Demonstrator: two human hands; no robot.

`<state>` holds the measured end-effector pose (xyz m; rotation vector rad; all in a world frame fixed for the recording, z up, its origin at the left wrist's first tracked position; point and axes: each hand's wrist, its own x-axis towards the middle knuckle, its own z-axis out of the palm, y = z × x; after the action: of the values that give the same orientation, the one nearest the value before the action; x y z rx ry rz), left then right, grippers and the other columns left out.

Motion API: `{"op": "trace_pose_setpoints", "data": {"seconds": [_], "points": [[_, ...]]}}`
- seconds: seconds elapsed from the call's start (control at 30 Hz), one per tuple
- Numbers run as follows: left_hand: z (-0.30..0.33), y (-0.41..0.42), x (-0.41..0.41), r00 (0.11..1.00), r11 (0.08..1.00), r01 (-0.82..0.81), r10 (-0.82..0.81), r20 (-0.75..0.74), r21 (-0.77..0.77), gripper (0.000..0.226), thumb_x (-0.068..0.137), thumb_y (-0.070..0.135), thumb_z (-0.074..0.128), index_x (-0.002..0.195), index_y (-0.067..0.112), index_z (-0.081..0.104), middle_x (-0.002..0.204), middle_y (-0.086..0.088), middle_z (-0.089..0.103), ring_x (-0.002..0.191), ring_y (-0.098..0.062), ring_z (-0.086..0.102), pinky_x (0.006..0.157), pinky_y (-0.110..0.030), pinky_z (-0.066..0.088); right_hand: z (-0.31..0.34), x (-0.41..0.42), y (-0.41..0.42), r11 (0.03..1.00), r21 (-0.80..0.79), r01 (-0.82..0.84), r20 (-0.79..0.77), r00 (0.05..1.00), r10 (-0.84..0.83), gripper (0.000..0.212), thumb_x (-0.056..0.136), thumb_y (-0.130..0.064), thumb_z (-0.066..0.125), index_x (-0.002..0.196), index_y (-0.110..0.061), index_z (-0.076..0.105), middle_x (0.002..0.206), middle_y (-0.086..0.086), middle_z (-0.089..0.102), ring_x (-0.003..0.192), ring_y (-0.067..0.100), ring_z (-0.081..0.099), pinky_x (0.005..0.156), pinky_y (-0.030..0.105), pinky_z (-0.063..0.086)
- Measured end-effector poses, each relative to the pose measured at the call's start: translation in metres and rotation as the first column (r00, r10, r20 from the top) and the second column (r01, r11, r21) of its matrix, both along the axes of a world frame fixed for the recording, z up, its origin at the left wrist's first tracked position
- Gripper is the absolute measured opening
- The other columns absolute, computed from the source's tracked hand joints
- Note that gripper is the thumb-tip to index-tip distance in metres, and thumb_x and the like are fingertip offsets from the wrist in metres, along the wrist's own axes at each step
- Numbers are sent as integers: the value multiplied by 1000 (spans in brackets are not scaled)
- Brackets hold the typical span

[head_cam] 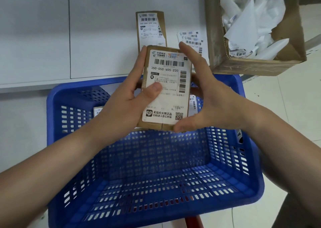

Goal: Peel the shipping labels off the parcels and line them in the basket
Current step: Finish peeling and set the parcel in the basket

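Both hands held a small cardboard parcel [166, 88] upright above the far end of the blue perforated plastic basket [156, 175]. The left hand [128, 95] gripped the parcel's left edge, fingers curled behind it and the thumb pressed flat on the white shipping label [166, 81] — which still covered most of the front face. The right hand [208, 99] clasped the right side, its forefinger reaching up along the top right corner and its thumb hooked under the bottom edge.

Beyond the parcel, a second cardboard parcel [151, 29] lay flat on the white table [86, 36], its own label partly torn at the right side. Loose peeled labels [191, 40] lay on the table just right of it. Further right stood an open cardboard box [251, 64] stuffed with crumpled white backing paper [251, 19]. Inside the basket, against the far wall, two labelled items showed — too hidden to identify.
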<state>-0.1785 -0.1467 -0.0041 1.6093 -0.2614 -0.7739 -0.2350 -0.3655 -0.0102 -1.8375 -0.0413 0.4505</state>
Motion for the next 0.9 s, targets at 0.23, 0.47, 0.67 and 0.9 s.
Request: {"op": "trace_pose_setpoints", "data": {"seconds": [0.23,0.47,0.67,0.9], "points": [[-3,-2,-2,994,998,51,-53,94,23,79,105,28,52,162,48,2,151,30,48,123,7,61,80,-20,60,-4,-2,20,982,-65,179,116,978,-170,144,58,-44,95,161,-26,-4,159,-6,21,140,11,43,103,33,53],[-2,0,-6,989,993,120,-118,91,-12,78,103,30,52,158,54,3,147,23,56,116,-6,70,79,-31,64,7,3,20,865,-37,500,279,837,-472,13,101,-21,61,109,-23,51,97,-10,66,79,4,72,57,20,56],[2,1,-6,983,991,131,-130,128,1,74,99,33,54,146,65,6,146,27,54,113,-5,71,76,-31,65,5,3,25,823,9,569,313,780,-542,12,106,-19,52,95,-25,52,83,-11,70,75,7,71,55,22,55],[-1,3,-8,983,1000,13,-10,183,-10,81,105,24,52,158,48,-4,154,21,48,124,-3,65,82,-29,63,-2,-14,37,817,111,565,195,794,-576,67,100,-30,63,157,-21,30,153,-10,45,128,10,59,96,35,57]]}}
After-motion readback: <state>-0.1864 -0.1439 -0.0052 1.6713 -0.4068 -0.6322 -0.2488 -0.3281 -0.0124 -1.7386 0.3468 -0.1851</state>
